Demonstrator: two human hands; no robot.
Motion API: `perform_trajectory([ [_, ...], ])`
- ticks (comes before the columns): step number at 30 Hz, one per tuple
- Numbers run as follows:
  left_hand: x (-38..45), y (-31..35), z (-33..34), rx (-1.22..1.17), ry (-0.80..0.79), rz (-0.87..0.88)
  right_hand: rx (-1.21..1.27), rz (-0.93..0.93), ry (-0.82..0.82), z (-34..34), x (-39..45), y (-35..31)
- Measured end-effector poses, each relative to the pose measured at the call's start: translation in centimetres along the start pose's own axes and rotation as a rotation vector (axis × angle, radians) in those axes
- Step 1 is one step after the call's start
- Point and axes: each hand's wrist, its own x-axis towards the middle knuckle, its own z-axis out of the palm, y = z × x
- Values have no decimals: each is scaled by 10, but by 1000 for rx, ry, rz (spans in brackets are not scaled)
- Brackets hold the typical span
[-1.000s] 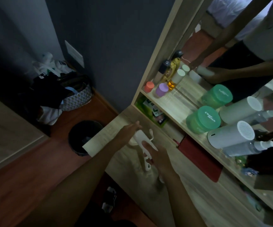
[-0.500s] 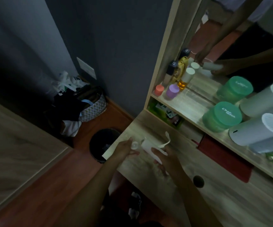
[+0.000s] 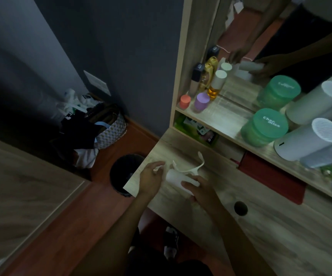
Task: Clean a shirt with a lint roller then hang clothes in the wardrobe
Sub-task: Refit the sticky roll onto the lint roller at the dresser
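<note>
Progress: early, by my reading. No shirt and no open wardrobe show here; cleaning and hanging both seem left to do. The person appears to be readying the lint roller.
Table [image 3: 280, 242]: pale wood grain, flat and matte, with a round dark cable hole. A shelf and mirror rise behind it.
Laundry basket [image 3: 112, 129]: on the reddish wood floor by the dark wall, soft patterned sides, heaped with dark and white cloth.
Waste bin [image 3: 121, 176]: round, black, just beside the table's corner.
Green jar [image 3: 265, 127]: squat translucent plastic with a broad lid, on the shelf.
Right hand [image 3: 201, 192]: its grip is clamped around the roller's tube, just above the table.
Left hand [image 3: 151, 179]: fingers curled at the tube's near end, pinching something small and white; what exactly, I cannot tell.
Lint roller [image 3: 176, 177]: white paper-like cylinder, smooth, held between both hands over the table's left end.
Roller frame [image 3: 193, 169]: thin forked white plastic, curving up from the tube.
</note>
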Motion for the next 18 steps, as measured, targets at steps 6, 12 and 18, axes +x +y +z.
perform_trajectory([
  [6,5,-4,-1,131,-82,-2,27,-17,-1,3,0,0],
  [12,-6,3,-4,-113,-102,-110,51,-19,25,4,2,7],
  [18,-15,12,-13,-167,-377,-210,409,118,-18,7,3,8],
])
